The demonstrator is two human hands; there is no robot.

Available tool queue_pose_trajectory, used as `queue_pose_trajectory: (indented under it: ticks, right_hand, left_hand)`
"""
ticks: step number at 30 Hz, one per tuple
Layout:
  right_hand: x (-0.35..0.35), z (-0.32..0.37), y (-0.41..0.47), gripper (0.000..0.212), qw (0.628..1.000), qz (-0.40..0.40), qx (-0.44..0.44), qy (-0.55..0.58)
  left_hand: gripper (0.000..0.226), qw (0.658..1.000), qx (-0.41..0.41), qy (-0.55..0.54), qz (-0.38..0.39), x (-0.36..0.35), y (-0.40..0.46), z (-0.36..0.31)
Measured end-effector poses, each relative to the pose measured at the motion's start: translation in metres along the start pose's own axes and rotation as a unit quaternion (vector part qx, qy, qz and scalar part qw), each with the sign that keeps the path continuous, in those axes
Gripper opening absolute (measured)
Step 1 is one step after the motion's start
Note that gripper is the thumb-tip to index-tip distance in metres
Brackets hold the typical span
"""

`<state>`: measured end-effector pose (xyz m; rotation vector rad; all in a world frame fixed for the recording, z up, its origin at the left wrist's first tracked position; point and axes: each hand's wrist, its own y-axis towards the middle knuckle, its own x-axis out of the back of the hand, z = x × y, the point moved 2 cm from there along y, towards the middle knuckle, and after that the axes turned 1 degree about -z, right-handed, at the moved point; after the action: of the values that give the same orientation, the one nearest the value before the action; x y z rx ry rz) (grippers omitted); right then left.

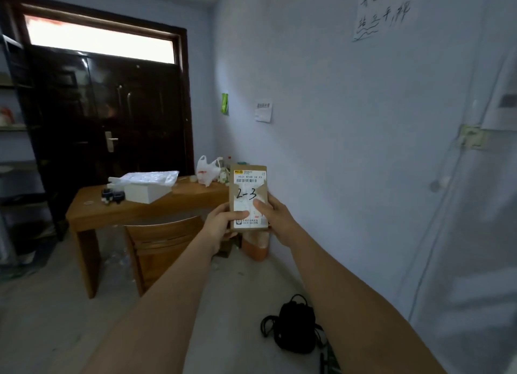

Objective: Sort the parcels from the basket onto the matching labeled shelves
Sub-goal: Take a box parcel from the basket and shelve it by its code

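Holding the parcel (248,197) upright at arm's length in a two-hand grip: left hand (223,224) wrapped round its lower left edge, thumb across the label; right hand (275,220) clamped on the lower right edge, thumb pressed on the face. Both grips sit low, we reckon so the upper label stays uncovered; the handwritten "2-3" just above the thumbs reads clean. Face is turned toward us, likely for reading the mark before choosing a shelf.

Below the grip, near us on the floor, lies a black bag (296,324) with loose straps. Just beyond and left of the grip, a wooden chair (162,242) is tucked at the surface (112,208), which carries a white box (145,192) and a plastic bag (207,172). Far left of the grip, a shelf rack (14,127) edges into view, its labels unreadable. No basket in view. Behind everything, a dark door (112,108).
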<state>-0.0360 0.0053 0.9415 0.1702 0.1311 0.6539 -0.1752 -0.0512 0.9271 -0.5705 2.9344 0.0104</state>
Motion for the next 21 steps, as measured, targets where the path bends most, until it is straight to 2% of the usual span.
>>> queue_pose_trajectory:
  ticks: [4,7,11,15,21]
  right_hand:
    - [0.014,-0.017,-0.016,0.035,0.999,-0.043,0.004,-0.014]
    - [0.029,-0.034,-0.024,0.04,0.996,-0.082,-0.025,-0.034]
    - [0.048,-0.048,-0.042,0.06,0.99,-0.124,-0.059,-0.032]
    - [0.068,-0.047,-0.064,0.046,0.984,-0.16,-0.075,-0.007]
    - [0.108,-0.026,-0.091,0.051,0.978,-0.199,-0.066,-0.002]
  left_hand:
    - [0.049,0.999,0.009,-0.03,0.017,-0.013,-0.009,0.022]
    - [0.047,0.998,0.023,-0.049,0.031,-0.026,-0.01,0.039]
    - [0.045,0.995,0.05,-0.056,0.064,-0.045,-0.008,0.062]
    - [0.036,0.993,0.055,-0.037,0.094,-0.072,-0.01,0.069]
    - [0.038,0.982,0.058,0.005,0.177,-0.118,-0.018,0.057]
